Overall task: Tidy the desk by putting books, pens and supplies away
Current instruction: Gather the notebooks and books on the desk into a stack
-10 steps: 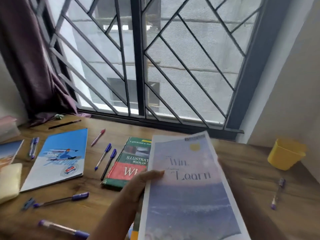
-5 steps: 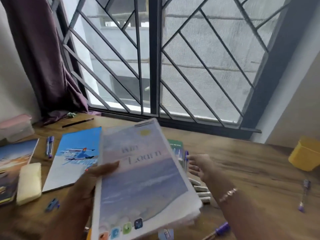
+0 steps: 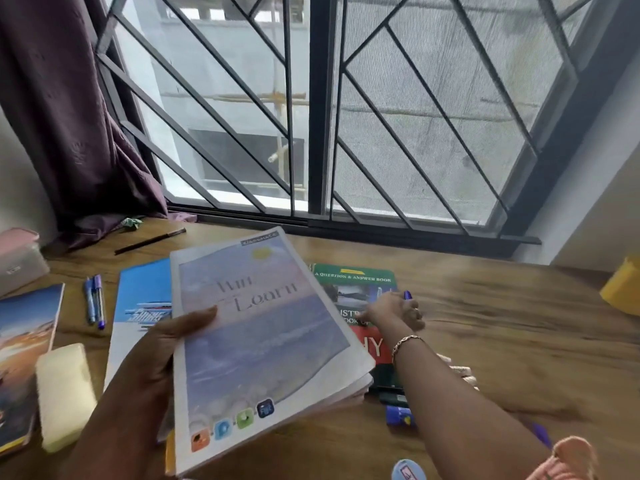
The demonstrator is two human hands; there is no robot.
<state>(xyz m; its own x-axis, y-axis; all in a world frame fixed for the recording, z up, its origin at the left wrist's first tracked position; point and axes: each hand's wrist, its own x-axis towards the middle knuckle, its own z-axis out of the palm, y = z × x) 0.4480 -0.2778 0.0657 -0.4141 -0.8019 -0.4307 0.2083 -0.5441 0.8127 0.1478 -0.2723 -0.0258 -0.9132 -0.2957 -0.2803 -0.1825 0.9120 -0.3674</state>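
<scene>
Left hand [image 3: 162, 344]: clamped on the notebook [image 3: 263, 334] at its left edge, thumb on the cover, so it is held clear of the desk [image 3: 485, 323]
Right hand [image 3: 394, 311]: fingers curled, apparently round a blue pen [image 3: 407, 294], though blurred
Green book [image 3: 353, 282]: laid flat under that reach, judged not yet collected

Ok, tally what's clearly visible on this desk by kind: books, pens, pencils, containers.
Books: 4 (held notebook in left hand, blue notebook, green book, sunset-cover book)
Pens: 3 (pen pair at left, one pen in right hand)
Pencils: 1 (black pencil)
Containers: 2 (yellow cup, pink-lidded box)
Total: 10; items under the right arm uncounted.
</scene>
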